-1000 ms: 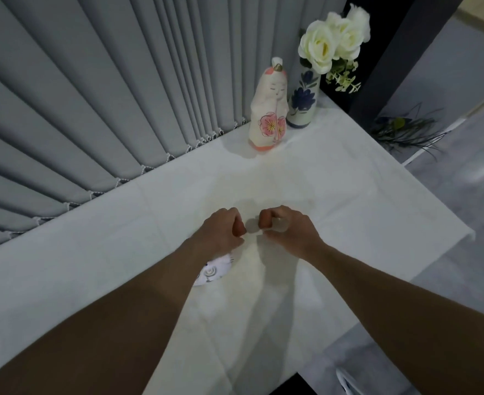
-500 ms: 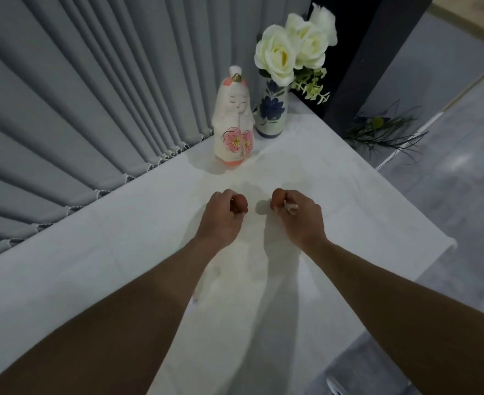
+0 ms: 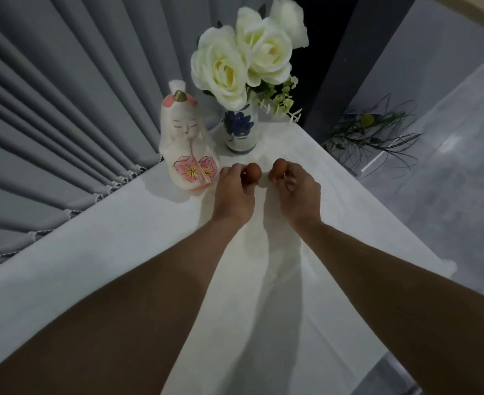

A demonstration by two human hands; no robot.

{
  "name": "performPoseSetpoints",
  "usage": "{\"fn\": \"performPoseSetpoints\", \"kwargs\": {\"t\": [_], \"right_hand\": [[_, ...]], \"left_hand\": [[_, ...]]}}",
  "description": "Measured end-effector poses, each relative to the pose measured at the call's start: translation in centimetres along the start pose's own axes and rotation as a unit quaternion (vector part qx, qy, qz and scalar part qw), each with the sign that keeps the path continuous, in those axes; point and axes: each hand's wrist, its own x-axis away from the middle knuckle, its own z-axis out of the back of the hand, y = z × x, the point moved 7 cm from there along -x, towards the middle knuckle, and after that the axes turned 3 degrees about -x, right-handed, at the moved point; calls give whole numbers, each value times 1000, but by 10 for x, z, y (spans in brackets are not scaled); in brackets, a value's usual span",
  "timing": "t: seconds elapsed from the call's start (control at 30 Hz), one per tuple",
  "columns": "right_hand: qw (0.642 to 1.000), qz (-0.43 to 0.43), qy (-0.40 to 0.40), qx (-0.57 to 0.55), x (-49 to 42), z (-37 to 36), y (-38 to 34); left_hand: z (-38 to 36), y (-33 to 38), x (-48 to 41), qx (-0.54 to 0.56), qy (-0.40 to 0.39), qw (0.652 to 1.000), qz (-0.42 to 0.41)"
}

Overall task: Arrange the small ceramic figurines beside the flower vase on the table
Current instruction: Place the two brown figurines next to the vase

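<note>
— Where were the hands at that moment?

— Both were stretched out over the white tabletop, close together, just short of the flower vase. The left hand had its grip closed round a small round brown figurine, pinched at the fingertips; the right hand was closed the same way on a second brown figurine.

— Had they set them down?

— I couldn't tell whether either piece touched the cloth — the fingers hid the undersides.

— And the rest?

— A tall white doll figurine with pink blossoms painted on its front stood upright just left of the vase, near the grey curtain. The vase, white with a blue flower, held cream roses. The two brown pieces sat just in front of the vase, the left one nearest the doll.
</note>
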Motion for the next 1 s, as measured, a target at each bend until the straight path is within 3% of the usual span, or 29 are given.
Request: {"fn": "performPoseSetpoints", "kwargs": {"t": [0.33, 0.6, 0.83, 1.0], "right_hand": [[996, 84, 10, 14, 0, -4, 9], [998, 57, -17, 36, -1, -12, 22], [998, 50, -9, 36, 3, -9, 18], [999, -20, -13, 43, 30, -5, 13]], "left_hand": [[-5, 5, -12, 47, 25, 998, 16], [-2, 7, -10, 42, 11, 999, 2], [-1, 9, -2, 45, -49, 998, -12], [10, 3, 18, -10, -88, 996, 10]]}}
